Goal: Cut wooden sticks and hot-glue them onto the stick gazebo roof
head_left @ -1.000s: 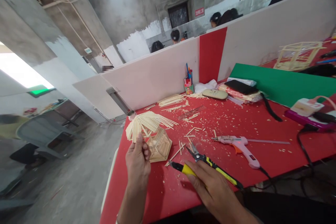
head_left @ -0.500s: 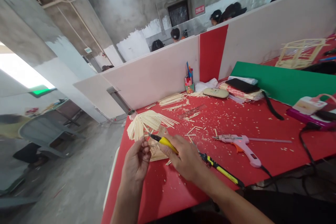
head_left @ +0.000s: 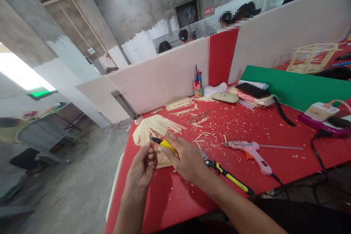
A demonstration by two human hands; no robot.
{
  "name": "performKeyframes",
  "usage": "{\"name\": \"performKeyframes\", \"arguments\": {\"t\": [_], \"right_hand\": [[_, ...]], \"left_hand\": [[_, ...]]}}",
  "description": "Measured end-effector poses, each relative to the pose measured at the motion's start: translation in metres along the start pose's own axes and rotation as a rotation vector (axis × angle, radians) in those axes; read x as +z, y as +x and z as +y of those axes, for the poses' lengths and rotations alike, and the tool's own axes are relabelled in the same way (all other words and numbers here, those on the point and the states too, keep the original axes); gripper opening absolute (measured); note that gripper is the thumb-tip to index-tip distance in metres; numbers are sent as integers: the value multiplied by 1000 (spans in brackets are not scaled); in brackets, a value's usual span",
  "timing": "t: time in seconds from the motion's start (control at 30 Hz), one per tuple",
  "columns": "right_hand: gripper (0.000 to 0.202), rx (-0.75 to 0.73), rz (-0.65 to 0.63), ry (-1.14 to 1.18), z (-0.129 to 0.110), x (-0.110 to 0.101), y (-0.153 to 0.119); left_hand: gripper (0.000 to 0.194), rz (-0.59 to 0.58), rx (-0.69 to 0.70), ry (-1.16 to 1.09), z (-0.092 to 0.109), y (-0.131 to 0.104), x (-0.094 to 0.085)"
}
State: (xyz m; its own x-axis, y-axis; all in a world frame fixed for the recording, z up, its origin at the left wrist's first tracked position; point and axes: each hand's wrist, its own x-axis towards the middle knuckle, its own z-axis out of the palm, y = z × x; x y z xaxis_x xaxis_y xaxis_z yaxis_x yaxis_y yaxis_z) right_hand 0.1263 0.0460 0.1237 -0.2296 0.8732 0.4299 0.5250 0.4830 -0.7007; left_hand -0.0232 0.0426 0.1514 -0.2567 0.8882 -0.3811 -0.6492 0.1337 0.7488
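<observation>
A small pavilion model of thin wooden sticks (head_left: 155,129) stands at the near left corner of the red table (head_left: 246,124). My left hand (head_left: 142,166) pinches the lower edge of its stick roof. My right hand (head_left: 188,162) grips a yellow utility knife (head_left: 163,144), its tip pointing left at the roof edge just above my left fingers. The model's hexagonal base is partly hidden behind both hands.
Yellow-handled pliers (head_left: 225,173) lie just right of my right hand, and a pink glue gun (head_left: 251,151) with its cord lies further right. Loose sticks (head_left: 181,104) and offcuts litter the table. A pen cup (head_left: 197,87), a phone (head_left: 252,90), a green sheet (head_left: 296,87) and partition boards stand behind.
My right hand picked the yellow knife up from the table and carried it left to the roof edge by my left hand. The left hand stayed on the model.
</observation>
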Motion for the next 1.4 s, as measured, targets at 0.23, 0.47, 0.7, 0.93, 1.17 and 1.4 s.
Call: {"name": "performKeyframes", "arguments": {"t": [0.23,0.47,0.7,0.93,1.17,1.4], "right_hand": [[43,-4,-12,0,-2,-2,0],[43,-2,-4,12,-1,-1,-1],[44,12,-17,25,-3,-4,-2],[40,60,11,248,1,-3,-4],[22,252,29,870,6,-3,3],[42,398,8,1035,16,-8,-5]], "left_hand": [[28,11,-8,-22,0,2,2],[29,19,-19,-29,2,-1,4],[28,22,-25,-29,2,0,5],[27,-74,-92,-56,-6,-3,-6],[31,-200,-221,109,-37,-21,-20],[29,-329,-88,374,-58,-26,-12]]}}
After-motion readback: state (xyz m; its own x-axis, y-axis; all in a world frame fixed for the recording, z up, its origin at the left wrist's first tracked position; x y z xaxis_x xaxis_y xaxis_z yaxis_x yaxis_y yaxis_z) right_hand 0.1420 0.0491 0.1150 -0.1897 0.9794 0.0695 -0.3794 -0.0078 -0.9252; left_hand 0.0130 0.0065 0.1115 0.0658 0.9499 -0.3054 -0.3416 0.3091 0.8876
